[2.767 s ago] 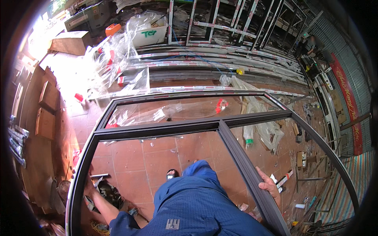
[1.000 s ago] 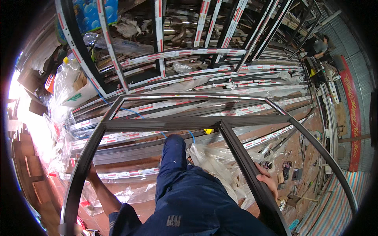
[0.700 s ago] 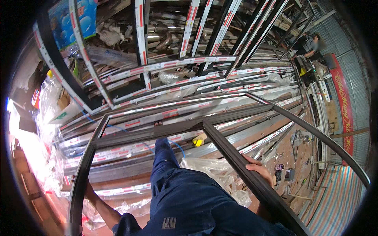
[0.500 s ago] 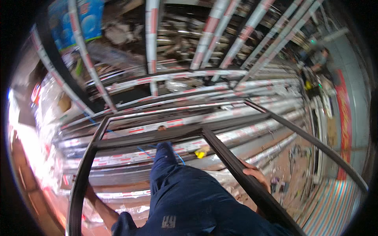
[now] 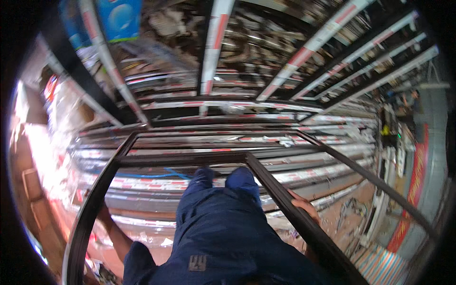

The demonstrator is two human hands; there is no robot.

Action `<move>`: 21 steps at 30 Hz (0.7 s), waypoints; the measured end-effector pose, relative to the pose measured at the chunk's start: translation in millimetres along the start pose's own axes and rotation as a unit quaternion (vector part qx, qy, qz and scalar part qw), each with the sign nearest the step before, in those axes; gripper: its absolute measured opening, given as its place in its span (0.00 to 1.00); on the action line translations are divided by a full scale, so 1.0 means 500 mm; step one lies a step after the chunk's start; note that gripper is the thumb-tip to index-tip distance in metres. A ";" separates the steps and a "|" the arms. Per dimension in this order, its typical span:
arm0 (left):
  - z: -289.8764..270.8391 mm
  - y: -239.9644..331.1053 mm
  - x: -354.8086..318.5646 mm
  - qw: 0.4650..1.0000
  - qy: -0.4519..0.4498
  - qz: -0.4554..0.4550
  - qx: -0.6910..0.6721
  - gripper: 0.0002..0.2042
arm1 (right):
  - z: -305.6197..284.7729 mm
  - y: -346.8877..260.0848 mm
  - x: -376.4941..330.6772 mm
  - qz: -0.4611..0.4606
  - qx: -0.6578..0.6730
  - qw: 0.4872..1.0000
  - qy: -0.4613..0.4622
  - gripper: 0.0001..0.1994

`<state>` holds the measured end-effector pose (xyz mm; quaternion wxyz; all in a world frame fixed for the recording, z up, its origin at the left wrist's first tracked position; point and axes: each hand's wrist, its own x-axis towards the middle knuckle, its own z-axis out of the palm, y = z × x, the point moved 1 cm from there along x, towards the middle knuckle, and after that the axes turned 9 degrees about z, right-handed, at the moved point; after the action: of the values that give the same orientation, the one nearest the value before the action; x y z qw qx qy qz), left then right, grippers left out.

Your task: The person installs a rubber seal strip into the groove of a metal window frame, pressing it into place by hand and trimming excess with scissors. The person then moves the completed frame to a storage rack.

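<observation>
A large dark window-like frame with several bars surrounds my body, and I look down through it. On its left side bar, my left hand is wrapped around the edge, largely covered by the bar. My right hand grips the middle bar from its outer side, fingers curled over it. A further bar runs out to the right. Below, my two legs in dark blue trousers stand side by side at long profiles wrapped in white and red film.
More wrapped frames lean upright ahead. Plastic film and cardboard boxes lie at the left. To the right are a tool-like metal thing on the floor, a red banner and a striped sheet. Another person is at the far right.
My second leg has come forward beside the first. The leaning frames ahead appear larger and nearer. Both hands keep their hold on the dark frame.
</observation>
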<state>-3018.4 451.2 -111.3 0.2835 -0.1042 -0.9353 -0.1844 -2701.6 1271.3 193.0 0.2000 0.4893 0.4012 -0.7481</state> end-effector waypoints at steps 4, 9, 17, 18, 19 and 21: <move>0.037 0.044 0.012 0.963 -0.099 0.099 0.230 0.29 | 0.001 -0.057 0.024 -0.075 -0.089 0.992 0.046 0.27; 0.080 -0.018 -0.025 0.977 -0.080 -0.107 -0.169 0.28 | -0.026 -0.113 0.089 -0.381 -0.293 0.877 -0.010 0.24; 0.179 0.070 0.020 0.978 -0.127 0.061 0.157 0.30 | -0.174 -0.168 0.172 -0.109 -0.186 0.976 0.009 0.29; 0.185 0.078 0.028 0.979 -0.116 0.074 0.147 0.29 | -0.210 -0.169 0.182 -0.146 -0.203 0.968 -0.012 0.28; 0.187 0.087 0.031 0.981 -0.106 0.088 0.139 0.29 | -0.247 -0.167 0.194 -0.184 -0.216 0.958 -0.034 0.28; 0.212 0.121 0.035 0.986 -0.046 -0.076 -0.144 0.26 | -0.175 -0.233 0.192 -0.330 -0.345 0.876 -0.064 0.28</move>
<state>-3067.0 550.6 -166.0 0.2070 -0.0813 -0.9162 -0.3335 -2774.7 1419.7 137.1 0.1230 0.1794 0.7581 -0.6148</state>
